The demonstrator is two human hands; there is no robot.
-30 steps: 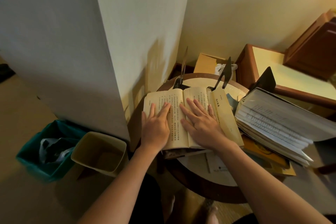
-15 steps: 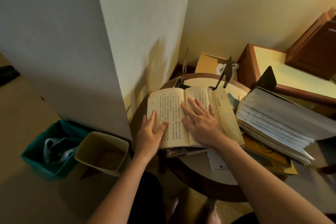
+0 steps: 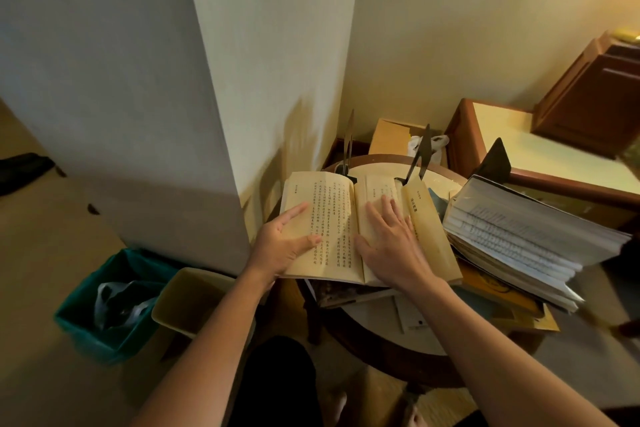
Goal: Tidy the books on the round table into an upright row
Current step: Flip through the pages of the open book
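- Lying flat on the left side of the round table: one open book, pale yellow pages of vertical print facing up. It rests on a few closed books and is not upright.
- Left hand: at the outer edge of the left page, thumb and fingers straight and laid on the paper, curled round nothing.
- Right hand: flat on the right page, fingers spread, pressing down and gripping nothing.
- Stack of thick volumes: on the right side of the table, just beside the open book. It lies tilted with white page edges towards the near side, on top of a yellow book.
- Left bookend, middle bookend, right bookend: black, upright on the far part of the table, the right one behind the stack.
- Cardboard box and white plastic bag: beyond the table, by the far wall.
- Wooden desk: right of the table.
- Teal bin, holding a plastic bag, and beige bin: on the floor left of the table, side by side at the foot of the wall corner.
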